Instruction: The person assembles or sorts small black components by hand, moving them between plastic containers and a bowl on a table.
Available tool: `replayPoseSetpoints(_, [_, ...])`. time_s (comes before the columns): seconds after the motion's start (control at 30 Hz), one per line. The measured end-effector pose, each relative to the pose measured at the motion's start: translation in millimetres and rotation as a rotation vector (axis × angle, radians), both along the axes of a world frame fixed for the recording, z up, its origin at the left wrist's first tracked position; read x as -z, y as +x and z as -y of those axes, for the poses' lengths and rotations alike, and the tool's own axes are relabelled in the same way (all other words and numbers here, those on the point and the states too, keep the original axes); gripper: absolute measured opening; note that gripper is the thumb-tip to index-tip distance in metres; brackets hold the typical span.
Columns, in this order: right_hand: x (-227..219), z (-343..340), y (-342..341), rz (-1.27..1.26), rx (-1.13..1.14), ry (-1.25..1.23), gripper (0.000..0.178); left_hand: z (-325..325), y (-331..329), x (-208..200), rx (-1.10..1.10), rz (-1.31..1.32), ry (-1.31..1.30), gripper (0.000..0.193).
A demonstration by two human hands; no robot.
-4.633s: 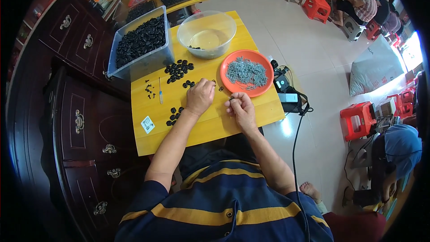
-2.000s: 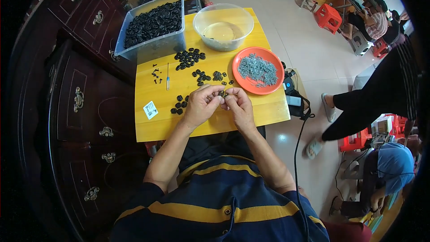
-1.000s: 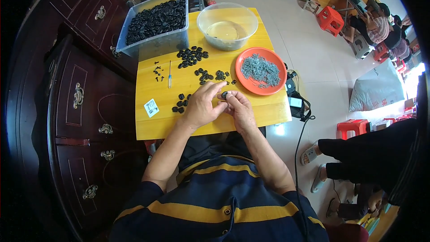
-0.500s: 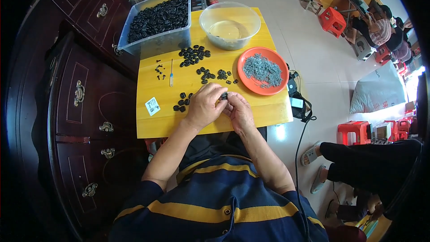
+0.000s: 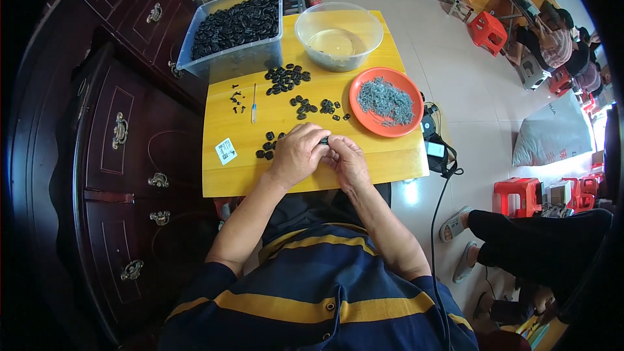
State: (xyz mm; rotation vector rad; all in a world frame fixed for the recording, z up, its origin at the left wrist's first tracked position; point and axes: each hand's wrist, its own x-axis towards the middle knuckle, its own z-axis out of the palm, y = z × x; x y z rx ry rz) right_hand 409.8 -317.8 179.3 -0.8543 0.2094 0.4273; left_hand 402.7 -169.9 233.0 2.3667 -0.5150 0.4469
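Note:
My left hand (image 5: 297, 155) and my right hand (image 5: 349, 161) meet above the front part of the yellow table (image 5: 260, 179). Both are closed on one small black plastic part (image 5: 324, 140), which is mostly covered by the fingers. Beside my left hand lie several loose black parts (image 5: 266, 146). Farther back are further clusters of black oval parts (image 5: 286, 79) and smaller black pieces (image 5: 328, 107). To the right, an orange-red plate (image 5: 356, 109) carries a heap of thin grey metal pieces (image 5: 387, 101). A slim screwdriver (image 5: 254, 104) with a pale handle lies left of the clusters.
A clear bin (image 5: 244, 60) full of black parts and a transparent bowl (image 5: 339, 58) stand at the table's back. Tiny dark screws (image 5: 238, 98) and a white label (image 5: 226, 151) lie left. Dark cabinets (image 5: 123, 130) flank the table; a cable (image 5: 434, 227) hangs right. Other people sit farther right.
The whole scene has shifted slightly to the right in the picture. My hands keep hold of the small black part, which seems turned a little between the fingers.

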Motion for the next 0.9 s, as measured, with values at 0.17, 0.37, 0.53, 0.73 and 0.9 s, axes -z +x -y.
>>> replayPoseSetpoints(0.17, [3.0, -2.7, -3.2, 0.023, 0.000, 0.016, 0.012, -2.8, -3.4, 0.3, 0.005, 0.014, -0.011, 0.025])
replayPoseSetpoints(0.37, [5.4, -6.3, -5.2, 0.026, -0.005, 0.002, 0.011, -6.5, -5.4, 2.4, 0.011, 0.054, -0.030, 0.023])
replayPoseSetpoints(0.53, [5.5, -8.9, -7.7, 0.022, -0.011, 0.015, 0.011, -9.0, -7.7, 5.0, 0.005, 0.049, -0.038, 0.021])
replayPoseSetpoints(0.73, [5.8, -10.2, -8.3, 0.019, 0.019, 0.028, 0.010, -4.6, -12.2, -4.6, -0.029, 0.003, -0.100, 0.022])
replayPoseSetpoints(0.9, [7.2, -13.4, -13.5, 0.018, 0.012, 0.035, 0.009, -11.8, -15.2, 2.4, -0.053, 0.012, -0.076, 0.022])
